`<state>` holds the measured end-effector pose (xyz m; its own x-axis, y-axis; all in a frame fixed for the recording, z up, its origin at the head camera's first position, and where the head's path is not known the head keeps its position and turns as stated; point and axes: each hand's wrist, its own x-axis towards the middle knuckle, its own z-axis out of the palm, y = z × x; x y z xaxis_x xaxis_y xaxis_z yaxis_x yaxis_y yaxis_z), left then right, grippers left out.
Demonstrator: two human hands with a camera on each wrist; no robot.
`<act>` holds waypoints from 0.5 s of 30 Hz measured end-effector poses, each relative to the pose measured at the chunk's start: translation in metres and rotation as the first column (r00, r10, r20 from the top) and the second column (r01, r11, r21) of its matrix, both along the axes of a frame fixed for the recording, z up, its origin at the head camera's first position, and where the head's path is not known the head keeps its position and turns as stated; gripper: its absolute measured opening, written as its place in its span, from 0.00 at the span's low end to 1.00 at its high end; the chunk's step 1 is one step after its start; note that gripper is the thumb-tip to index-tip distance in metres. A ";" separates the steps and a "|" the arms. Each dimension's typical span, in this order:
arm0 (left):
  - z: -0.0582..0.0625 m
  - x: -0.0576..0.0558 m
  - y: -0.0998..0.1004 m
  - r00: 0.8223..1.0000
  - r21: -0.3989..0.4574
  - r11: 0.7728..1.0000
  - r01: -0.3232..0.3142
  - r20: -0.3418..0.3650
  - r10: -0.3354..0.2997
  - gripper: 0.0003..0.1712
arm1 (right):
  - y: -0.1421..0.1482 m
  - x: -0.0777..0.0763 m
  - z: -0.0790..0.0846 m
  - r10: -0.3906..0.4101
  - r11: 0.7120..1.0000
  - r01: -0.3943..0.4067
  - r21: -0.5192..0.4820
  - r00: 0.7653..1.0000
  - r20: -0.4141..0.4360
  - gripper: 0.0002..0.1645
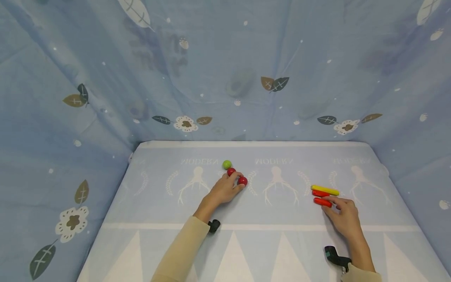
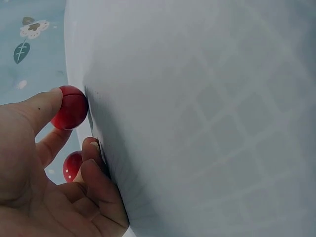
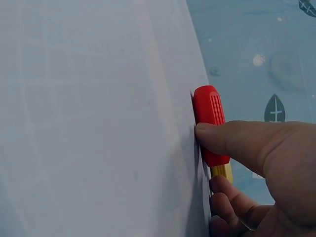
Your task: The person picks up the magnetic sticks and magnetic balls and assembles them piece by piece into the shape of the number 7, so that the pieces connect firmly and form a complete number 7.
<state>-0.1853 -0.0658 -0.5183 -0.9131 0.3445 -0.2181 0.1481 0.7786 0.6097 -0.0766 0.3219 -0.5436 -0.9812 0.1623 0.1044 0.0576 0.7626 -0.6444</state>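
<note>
My left hand (image 1: 224, 190) pinches a red ball (image 1: 242, 181) between thumb and index finger, low over the table. Another red ball (image 1: 231, 171) lies by its knuckles, and a green ball (image 1: 227, 164) is just beyond that one. In the left wrist view the pinched ball (image 2: 71, 108) shows a seam line. On the right, my right hand (image 1: 345, 219) holds a short red stick (image 1: 322, 202) by thumb and fingers; its grooved end shows in the right wrist view. Close behind it lie a second red stick (image 1: 320, 193) and a longer yellow stick (image 1: 325, 190).
The patterned cloth-covered table (image 1: 282, 213) runs back to a blue flowered curtain (image 1: 225, 78), which also hangs at both sides. Black camera mounts (image 1: 336, 257) sit at both wrists.
</note>
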 end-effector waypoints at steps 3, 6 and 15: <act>0.000 0.000 -0.001 1.000 0.005 1.000 -0.003 0.004 0.003 0.23 | 0.000 -0.002 0.001 0.002 1.000 -0.002 0.002 1.000 0.008 0.17; -0.001 -0.001 -0.001 1.000 0.009 1.000 -0.007 0.001 0.007 0.23 | 0.001 -0.003 0.004 0.022 1.000 -0.022 0.010 1.000 0.000 0.17; 0.002 0.008 -0.010 1.000 0.024 1.000 -0.004 -0.004 0.004 0.24 | 0.000 -0.003 0.018 0.108 0.994 -0.107 0.037 0.993 -0.043 0.15</act>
